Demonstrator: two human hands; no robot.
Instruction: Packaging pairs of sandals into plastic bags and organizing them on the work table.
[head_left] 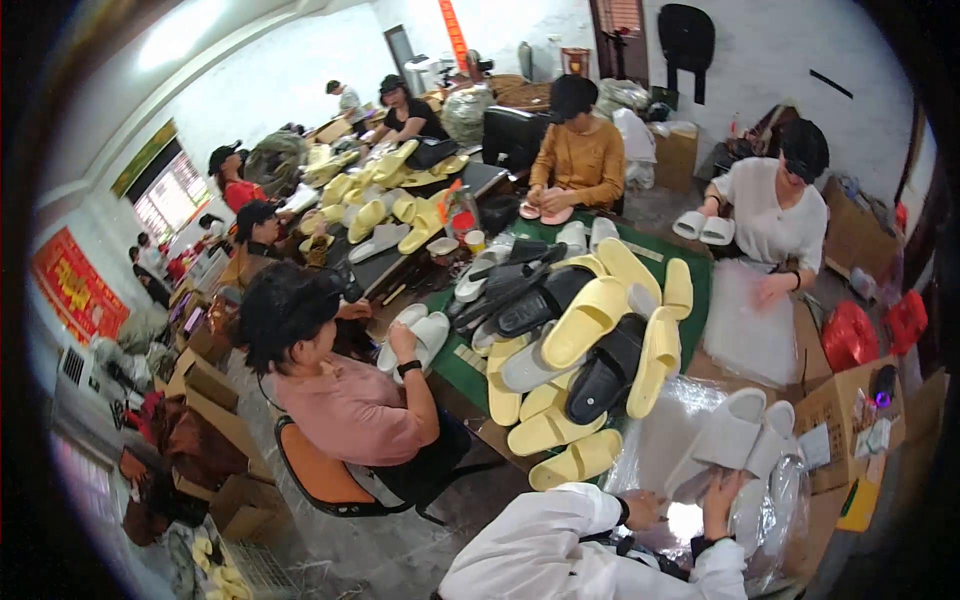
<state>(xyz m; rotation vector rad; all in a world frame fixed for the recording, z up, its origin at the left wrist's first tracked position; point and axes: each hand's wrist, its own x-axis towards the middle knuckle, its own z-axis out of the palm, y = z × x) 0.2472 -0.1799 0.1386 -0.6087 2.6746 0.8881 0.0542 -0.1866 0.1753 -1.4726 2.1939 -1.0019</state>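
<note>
Hands apart. Right hand (720, 500) at near end of pale grey slippers (728, 432), fingers seemingly against them; grip cannot be told. Left hand (645, 510) lower left of slippers, over clear plastic (655, 440); hold unclear too. Slippers lie just beyond right hand, side by side. Farther out, yellow and black slippers (585, 322) heaped on green mat (692, 288). Beyond, co-worker in pink top (350, 405) handles whitish pair (430, 340).

I count two hands of my own, a left hand (648, 510) and a right hand (720, 500); at least two pale slippers (728, 432) by them; two pink slippers (556, 215) across the table; one orange chair (325, 472); one red wall banner (78, 285); overlapping yellow slippers (585, 322), too many to count exactly.
</note>
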